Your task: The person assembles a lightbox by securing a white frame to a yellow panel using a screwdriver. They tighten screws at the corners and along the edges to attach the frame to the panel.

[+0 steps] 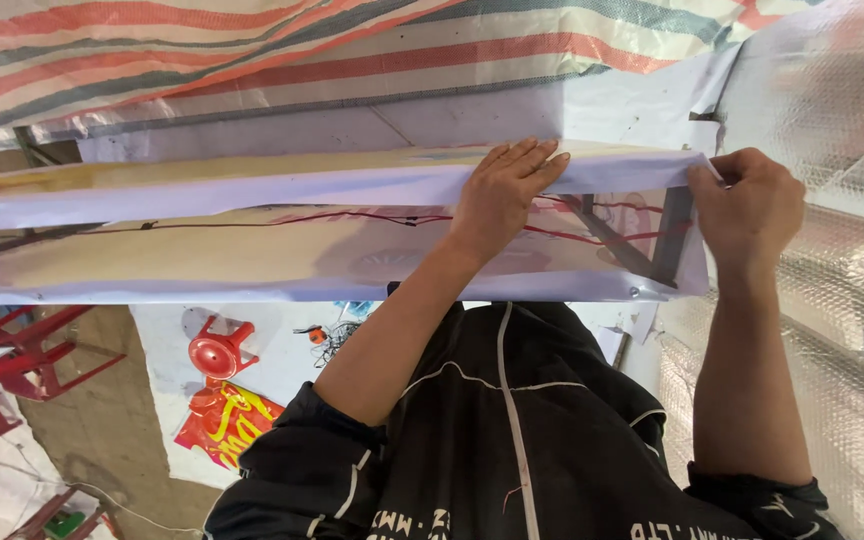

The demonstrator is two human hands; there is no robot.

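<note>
Glossy white sheet [282, 185] is pressed flat by left hand [504, 190]; corner is pinched by right hand [747, 205]. Crinkled foil [832, 110] is cropped at edge.

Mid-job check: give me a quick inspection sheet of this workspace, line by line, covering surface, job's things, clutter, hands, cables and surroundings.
Surface: long pale board wrapped in a white printed sheet, running left to right across the view.
Job's things: sheet's upper edge folded over the board; its right corner is pinched up.
Clutter: red plastic stool and a red and yellow printed banner on the floor below.
Hands: left hand lies flat, pressing the sheet; right hand grips the sheet's corner.
Cables: thin red wire behind the sheet; tangle of wires on the floor.
Surroundings: striped tarpaulin, silver foil insulation, red metal frames.
</note>
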